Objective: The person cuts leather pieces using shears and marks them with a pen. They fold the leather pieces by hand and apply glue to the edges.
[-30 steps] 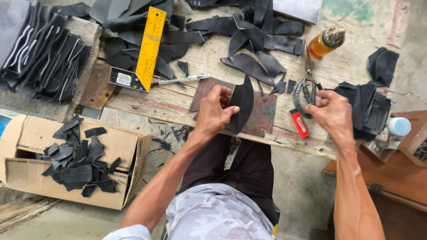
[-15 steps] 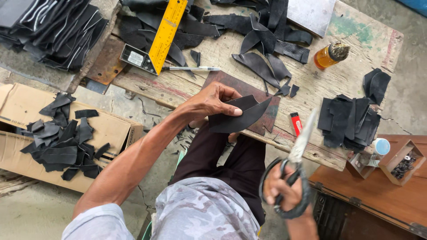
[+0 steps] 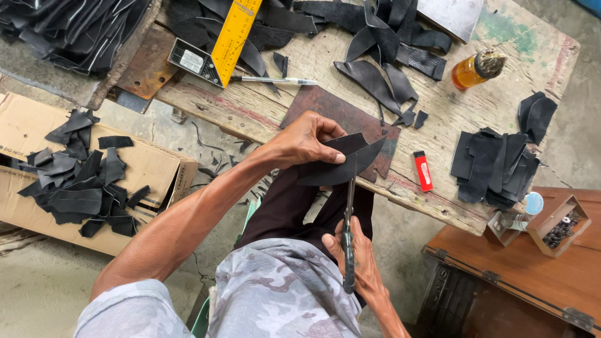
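My left hand [image 3: 305,139] grips a curved black leather piece [image 3: 341,164] over my lap, just in front of the wooden workbench [image 3: 325,69]. My right hand [image 3: 354,263] holds a pair of scissors [image 3: 349,231] by the handles. The blades point up and meet the lower edge of the leather piece. A dark rust-coloured metal plate [image 3: 335,112] lies on the bench right behind the piece.
A red lighter [image 3: 422,170], a stack of cut black pieces [image 3: 494,166], an amber bottle [image 3: 476,67], a yellow square ruler [image 3: 228,37] and a pen [image 3: 272,80] lie on the bench. A cardboard box [image 3: 153,169] of scraps sits left. A brown cabinet [image 3: 532,263] with small boxes stands right.
My right hand took the scissors from the bench, drew them toward my body and brought the blades to the leather piece. My left hand lifted the piece off the plate.
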